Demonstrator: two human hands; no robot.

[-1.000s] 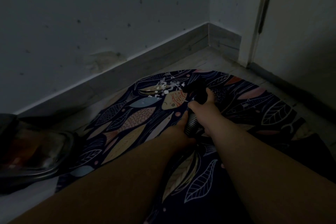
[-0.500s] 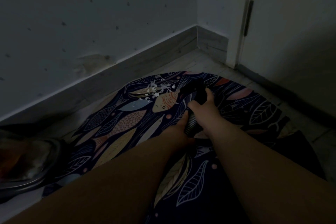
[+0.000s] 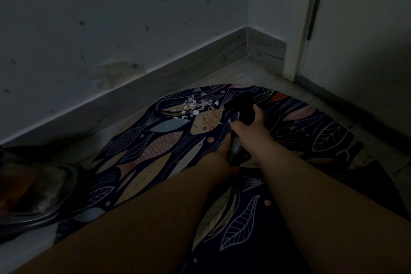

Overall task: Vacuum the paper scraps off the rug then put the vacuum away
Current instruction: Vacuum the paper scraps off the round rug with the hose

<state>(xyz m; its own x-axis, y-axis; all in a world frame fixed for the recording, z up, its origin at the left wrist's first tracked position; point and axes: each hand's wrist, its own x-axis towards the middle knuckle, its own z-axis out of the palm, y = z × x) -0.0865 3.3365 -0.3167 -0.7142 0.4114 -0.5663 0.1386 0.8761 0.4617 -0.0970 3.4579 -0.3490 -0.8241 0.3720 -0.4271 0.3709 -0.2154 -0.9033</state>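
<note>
A round dark rug [image 3: 155, 151] with fish and leaf prints lies on the floor in dim light. White paper scraps [image 3: 195, 107] are strewn near its far edge. My right hand [image 3: 253, 131] grips the black nozzle end of the vacuum hose [image 3: 241, 107], which points at the rug just right of the scraps. My left hand [image 3: 222, 155] holds the ribbed grey hose section [image 3: 234, 151] from below, and my forearms partly hide it. The vacuum body [image 3: 33, 191] sits on the floor at the left edge.
A speckled wall with a grey skirting board [image 3: 155, 82] runs behind the rug to a corner. A white door [image 3: 367, 40] with a dark hinge stands at the right. Bare floor [image 3: 255, 73] lies between rug and corner.
The view has drifted a little, so the vacuum body shows differently at the left. Both hands keep the same hold on the hose by the scraps.
</note>
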